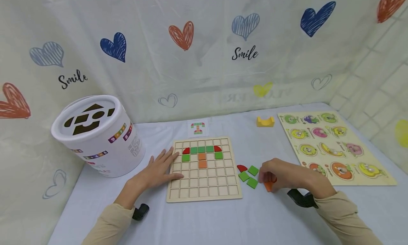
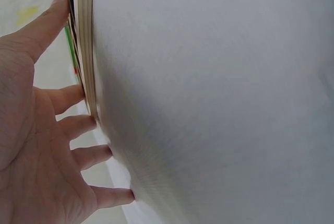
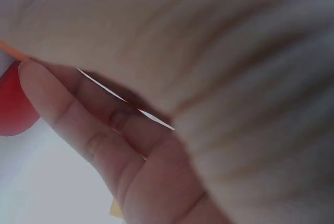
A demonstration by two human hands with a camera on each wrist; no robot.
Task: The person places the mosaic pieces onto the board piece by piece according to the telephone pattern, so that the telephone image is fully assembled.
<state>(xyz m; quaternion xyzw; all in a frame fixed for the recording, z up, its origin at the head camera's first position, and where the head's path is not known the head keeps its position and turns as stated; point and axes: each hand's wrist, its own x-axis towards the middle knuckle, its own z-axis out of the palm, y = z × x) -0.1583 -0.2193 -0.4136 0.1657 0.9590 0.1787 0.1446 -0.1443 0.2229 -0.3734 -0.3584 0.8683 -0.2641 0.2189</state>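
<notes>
The wooden grid board [image 1: 204,199] lies flat, with red, green and orange pieces in its upper rows. My left hand [image 1: 159,170] rests at its left edge, fingers spread and thumb over the rim; in the left wrist view the fingertips of this hand [image 2: 47,130] touch the board's side [image 2: 86,41]. To the right of the board, my right hand [image 1: 282,174] pinches an orange piece [image 1: 269,186] at the table. The right wrist view shows curled fingers [image 3: 83,125] beside a red piece [image 3: 18,104] and an orange edge [image 3: 14,51], partly hidden.
Loose green tiles [image 1: 252,183] and a red piece [image 1: 242,168] lie between board and right hand. A pattern card [image 1: 190,131] is behind the board, a white tub [image 1: 105,152] at left, a yellow block [image 1: 265,122] and fruit puzzle [image 1: 322,133] at right.
</notes>
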